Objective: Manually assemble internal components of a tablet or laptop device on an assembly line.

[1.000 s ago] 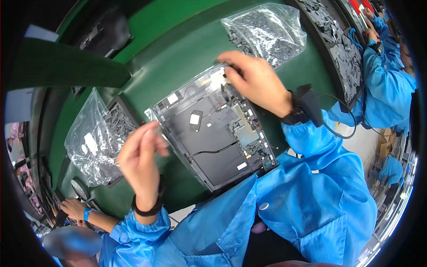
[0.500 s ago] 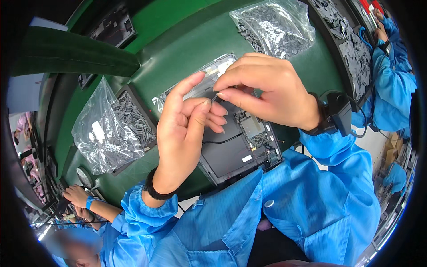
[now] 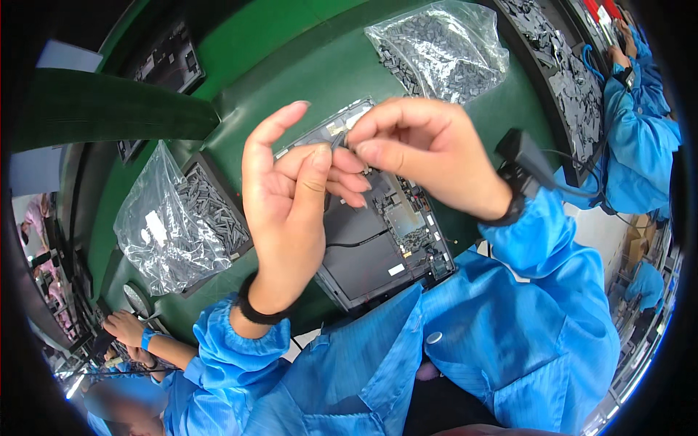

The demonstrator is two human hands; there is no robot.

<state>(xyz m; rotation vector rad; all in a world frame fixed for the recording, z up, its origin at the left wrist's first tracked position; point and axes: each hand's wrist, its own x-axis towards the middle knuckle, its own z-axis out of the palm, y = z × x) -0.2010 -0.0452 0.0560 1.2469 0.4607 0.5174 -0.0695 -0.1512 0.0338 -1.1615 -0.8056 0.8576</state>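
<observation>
My left hand point(image 3: 291, 196) is closed in a pinch on a small grey strip point(image 3: 339, 140), its forefinger lifted away. Thumb and forefinger of my right hand point(image 3: 429, 149) close on the strip's other side, and the fingertips of both hands nearly meet. Much of the strip is hidden by the fingers. Below the hands lies an opened dark laptop base point(image 3: 356, 272), with a green circuit board point(image 3: 407, 221) and a black cable showing. My hands cover part of its far half.
A clear bag point(image 3: 163, 243) lies beside a dark tray of small grey pieces point(image 3: 214, 211) at left. Another bag of grey pieces point(image 3: 443, 54) sits at the back. A long dark tray point(image 3: 563, 87) stands at right. Co-workers' hands point(image 3: 127, 329) show at both sides.
My two hands have shifted a little left, still pinched together. The grey strip now sits more upright between the fingertips. The whole view has moved slightly.
</observation>
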